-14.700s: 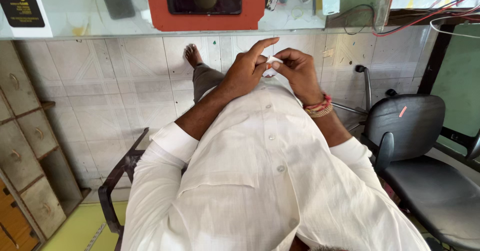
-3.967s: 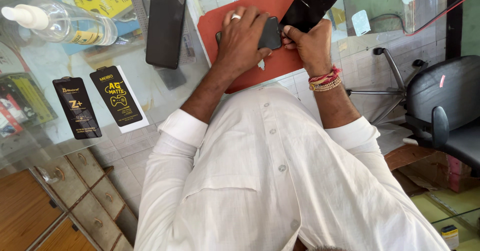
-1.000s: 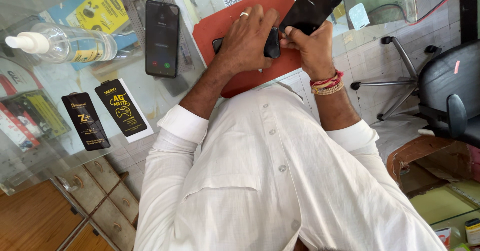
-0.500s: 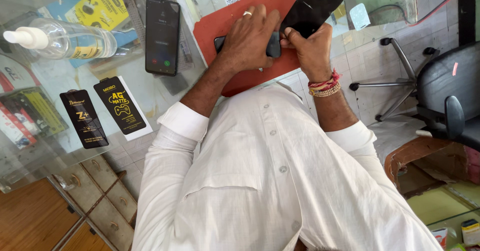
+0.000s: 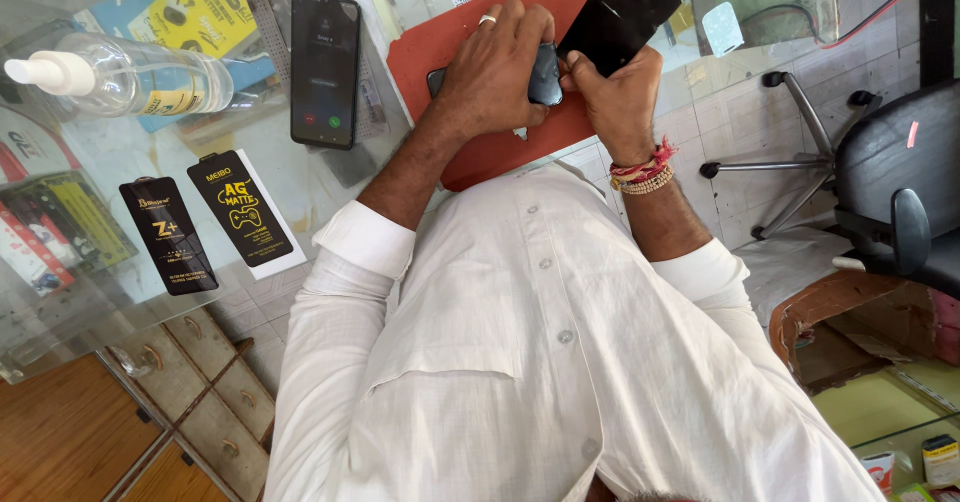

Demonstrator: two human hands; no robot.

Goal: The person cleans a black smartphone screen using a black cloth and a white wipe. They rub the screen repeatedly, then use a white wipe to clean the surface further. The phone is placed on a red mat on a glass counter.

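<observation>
On the glass counter (image 5: 120,262) a red mat (image 5: 480,152) lies in front of the person, and a small dark phone (image 5: 545,74) rests on it, mostly hidden under the hands. The left hand (image 5: 490,72) lies curled over the phone from above, fingers bent and pressing it flat to the mat, a ring on one finger. The right hand (image 5: 615,97), with thread bands at the wrist, is closed in a pinch on the lower edge of a thin glossy black sheet (image 5: 630,7), which stands up and away from the phone at a slant; it looks like a screen protector or its backing.

The sheet appears light, thin and smooth, so probably slippery and liable to crack or bend if squeezed across its face; the edges are the safer place to hold it. The phone looks rigid and compact, best steadied by its sides.

To the left, well apart, lie a second phone (image 5: 325,67) with a lit screen, two black packets (image 5: 205,222) and a clear spray bottle (image 5: 120,77).
</observation>
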